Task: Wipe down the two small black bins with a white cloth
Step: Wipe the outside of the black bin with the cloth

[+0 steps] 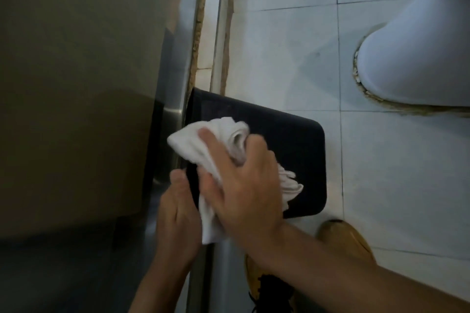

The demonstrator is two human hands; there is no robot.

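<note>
One black bin [292,140] is all I can see from the head view; the second is out of sight. It stands on the white tiled floor [292,53], pressed close to a metal door frame [175,114], with a toilet base [417,58] well apart to the right. My right hand [244,185] has its grip closed around a bunched white cloth [188,145], pressing it onto the bin's upper face. My left hand [175,213] pinches the bin's near edge, steadying it. To wipe well, I judge I should keep that left grip firm, spread the cloth flatter, and work in overlapping strokes toward the far corners. A yellow shoe [351,239] sits just beside the bin.
</note>
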